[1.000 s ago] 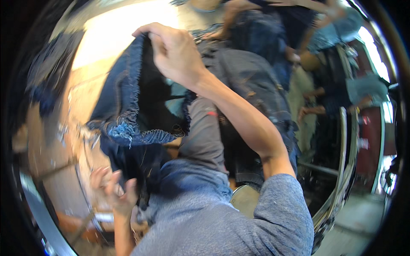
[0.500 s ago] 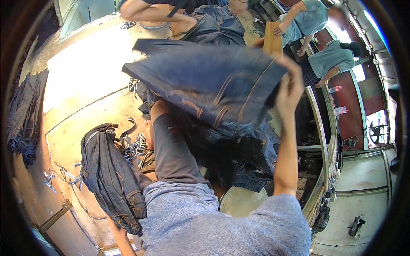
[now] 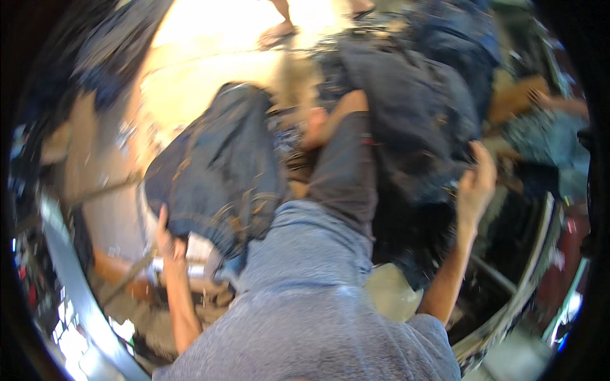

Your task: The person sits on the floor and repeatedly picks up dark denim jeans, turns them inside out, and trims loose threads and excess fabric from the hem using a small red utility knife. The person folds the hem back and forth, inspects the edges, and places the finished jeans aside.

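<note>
At my left, a pair of dark blue jeans (image 3: 222, 168) with orange stitching spreads over the pale floor beside my leg. My left hand (image 3: 170, 242) grips its near edge, the thumb lying on top of the cloth. Dark denim garments (image 3: 413, 108) lie heaped in front and to the right of my knee. Beside the right edge of that heap is my right hand (image 3: 478, 181), fingers stretched upward and apart, with no cloth visibly held. Motion blur hides whether its fingertips touch the denim.
Another person's foot (image 3: 277, 35) stands on the bright floor ahead. At the right, a person's light-blue clothing (image 3: 540, 136) shows near a tan board (image 3: 518, 101). A rounded pale surface (image 3: 391, 292) is beside my right hip. More dark denim (image 3: 117, 47) lies at the far left.
My view has swung left. The jeans that my right hand held up are down on the heap, and that hand has come off them. The left-hand jeans now lie spread wider.
</note>
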Demonstrator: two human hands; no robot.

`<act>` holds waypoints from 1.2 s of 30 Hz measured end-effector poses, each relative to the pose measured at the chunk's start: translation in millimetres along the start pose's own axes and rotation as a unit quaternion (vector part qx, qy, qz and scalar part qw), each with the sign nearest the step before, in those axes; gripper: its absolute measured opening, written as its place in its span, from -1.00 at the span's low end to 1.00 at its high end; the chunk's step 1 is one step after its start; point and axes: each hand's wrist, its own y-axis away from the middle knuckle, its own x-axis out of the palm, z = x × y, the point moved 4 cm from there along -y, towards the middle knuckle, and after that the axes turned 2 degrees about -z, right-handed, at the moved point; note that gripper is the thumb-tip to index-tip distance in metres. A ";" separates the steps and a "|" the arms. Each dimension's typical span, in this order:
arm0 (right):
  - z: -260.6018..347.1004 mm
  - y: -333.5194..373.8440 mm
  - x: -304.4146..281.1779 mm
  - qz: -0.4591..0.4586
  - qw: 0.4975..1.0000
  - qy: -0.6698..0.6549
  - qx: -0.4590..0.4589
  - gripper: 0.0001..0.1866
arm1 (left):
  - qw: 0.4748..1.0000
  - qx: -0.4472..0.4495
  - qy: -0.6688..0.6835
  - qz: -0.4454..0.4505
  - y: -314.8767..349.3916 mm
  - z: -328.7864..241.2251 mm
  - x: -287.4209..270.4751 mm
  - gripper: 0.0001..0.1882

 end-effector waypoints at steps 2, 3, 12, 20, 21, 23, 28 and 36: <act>49.3 -13.6 20.4 -0.010 0.995 -0.092 -0.032 -0.52 | 0.998 0.059 -0.007 -0.031 18.5 -11.9 31.7 -0.52; 81.1 -11.1 32.8 0.022 0.988 -0.145 -0.054 -0.55 | 0.991 0.089 -0.021 -0.095 27.4 -15.2 46.2 -0.50; 355.3 64.6 138.1 0.285 0.848 -0.376 -0.241 0.24 | 0.972 0.177 -0.154 0.005 64.6 -10.5 201.3 -0.19; 315.7 64.5 198.3 0.353 0.834 -0.379 -0.190 0.05 | 0.884 0.095 -0.455 -0.058 65.3 7.9 22.4 -0.32; 314.5 68.3 200.6 0.379 0.838 -0.349 -0.177 0.08 | 0.862 0.080 -0.472 -0.165 77.5 24.1 -27.9 -0.32; 319.5 74.5 197.6 0.384 0.833 -0.352 -0.185 0.10 | 0.820 -0.013 -0.474 -0.321 114.5 62.3 -128.9 -0.34; 332.3 81.6 192.3 0.377 0.829 -0.349 -0.219 0.12 | 0.803 -0.144 -0.267 -0.512 221.4 192.0 -284.6 -0.42; 346.3 73.5 182.6 0.385 0.797 -0.268 -0.380 0.07 | 0.803 -0.213 -0.055 -0.554 256.0 360.8 -335.6 -0.41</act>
